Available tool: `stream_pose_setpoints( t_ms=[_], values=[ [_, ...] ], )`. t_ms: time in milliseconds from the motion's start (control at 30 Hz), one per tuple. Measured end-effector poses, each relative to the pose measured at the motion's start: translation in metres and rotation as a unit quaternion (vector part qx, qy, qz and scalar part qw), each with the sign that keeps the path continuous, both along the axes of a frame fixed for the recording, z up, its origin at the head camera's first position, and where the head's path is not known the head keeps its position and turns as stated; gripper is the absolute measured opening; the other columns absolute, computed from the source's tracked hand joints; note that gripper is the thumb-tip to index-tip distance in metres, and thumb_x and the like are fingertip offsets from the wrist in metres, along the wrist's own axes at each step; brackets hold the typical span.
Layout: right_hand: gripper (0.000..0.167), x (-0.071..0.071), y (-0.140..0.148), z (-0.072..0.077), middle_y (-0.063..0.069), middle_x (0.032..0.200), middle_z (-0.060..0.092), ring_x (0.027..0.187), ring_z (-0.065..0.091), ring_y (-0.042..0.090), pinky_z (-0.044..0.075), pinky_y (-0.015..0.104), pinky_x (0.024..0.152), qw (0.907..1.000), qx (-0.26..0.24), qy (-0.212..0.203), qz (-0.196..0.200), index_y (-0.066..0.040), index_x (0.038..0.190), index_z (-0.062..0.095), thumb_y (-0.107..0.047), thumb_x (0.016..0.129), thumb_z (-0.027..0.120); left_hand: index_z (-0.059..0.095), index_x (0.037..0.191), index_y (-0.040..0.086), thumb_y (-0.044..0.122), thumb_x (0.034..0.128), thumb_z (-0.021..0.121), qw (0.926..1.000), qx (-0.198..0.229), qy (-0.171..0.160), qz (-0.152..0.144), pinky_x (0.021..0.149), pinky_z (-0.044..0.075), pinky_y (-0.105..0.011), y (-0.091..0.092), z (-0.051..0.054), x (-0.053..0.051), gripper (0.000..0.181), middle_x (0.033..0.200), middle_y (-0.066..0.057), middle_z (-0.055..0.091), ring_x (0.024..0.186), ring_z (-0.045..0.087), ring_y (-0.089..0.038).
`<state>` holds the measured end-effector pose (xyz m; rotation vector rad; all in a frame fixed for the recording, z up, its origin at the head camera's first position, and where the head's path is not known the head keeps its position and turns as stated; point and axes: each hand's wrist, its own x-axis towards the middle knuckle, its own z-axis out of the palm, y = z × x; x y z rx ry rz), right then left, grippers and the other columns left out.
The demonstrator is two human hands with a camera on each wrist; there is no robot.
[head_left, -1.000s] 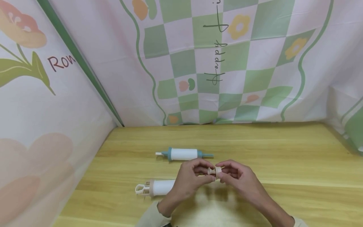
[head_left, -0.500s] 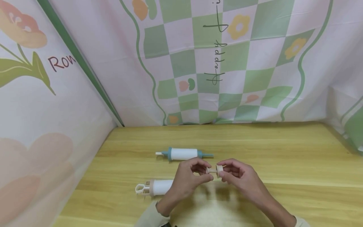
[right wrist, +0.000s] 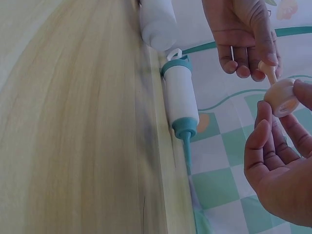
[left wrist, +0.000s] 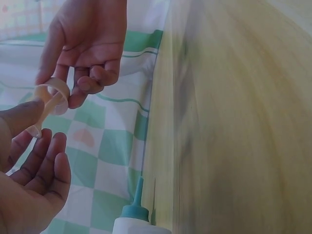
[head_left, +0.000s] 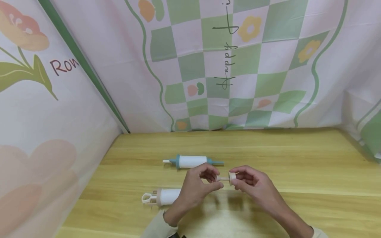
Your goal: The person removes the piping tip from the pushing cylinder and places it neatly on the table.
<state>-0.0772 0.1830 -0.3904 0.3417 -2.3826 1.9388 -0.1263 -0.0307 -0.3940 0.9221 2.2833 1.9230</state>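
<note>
Between both hands is a small cream-coloured nozzle piece: a ring-shaped cap [head_left: 232, 178] with a thin stem [head_left: 224, 178]. My left hand [head_left: 194, 186] pinches the stem's flared end between thumb and fingers. The cap's side is gripped by the thumb and fingertips of my right hand [head_left: 259, 186]. In the left wrist view the stem [left wrist: 48, 108] reaches into the cap's open ring [left wrist: 62, 91]; whether they are joined is unclear. Beyond the hands lies a white syringe-like tube with teal ends [head_left: 192, 161]. A similar tube with beige fittings [head_left: 169, 197] is partly hidden by my left hand.
The wooden table [head_left: 312, 162] carries both tubes, the beige one with its white loop handle [head_left: 147, 198] pointing left. A checkered cloth [head_left: 220, 66] hangs behind the table, and a floral cloth [head_left: 59, 132] covers the left side.
My hands have drawn slightly apart, the right with the cap moving a little to the right. More of the thin stem now shows between them. The tubes stay in place.
</note>
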Motion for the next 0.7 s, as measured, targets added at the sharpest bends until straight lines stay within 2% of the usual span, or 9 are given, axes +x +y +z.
stream_pose_setpoints(
  t_ms=[333, 700],
  values=[
    [0.027, -0.001, 0.006, 0.003, 0.014, 0.099, 0.065, 0.084, 0.069, 0.025, 0.059, 0.036, 0.073, 0.9996, 0.020, 0.018, -0.009, -0.001, 0.121, 0.063, -0.011, 0.096, 0.068, 0.069, 0.095, 0.007, 0.003, 0.0796, 0.083, 0.9995, -0.019, 0.020, 0.015, 0.074, 0.058, -0.033, -0.004, 0.003, -0.002, 0.021, 0.086, -0.011, 0.069, 0.075, 0.064, -0.009],
    [0.030, -0.005, 0.018, 0.009, 0.009, 0.105, 0.065, 0.083, 0.068, 0.021, 0.056, 0.031, 0.069, 0.9958, 0.085, 0.015, -0.028, -0.009, 0.125, 0.066, -0.017, 0.097, 0.068, 0.068, 0.095, 0.006, 0.000, 0.0802, 0.082, 0.9985, -0.044, 0.029, 0.015, 0.074, 0.058, -0.031, -0.007, 0.003, -0.007, 0.021, 0.085, -0.002, 0.070, 0.076, 0.066, -0.010]
  ],
)
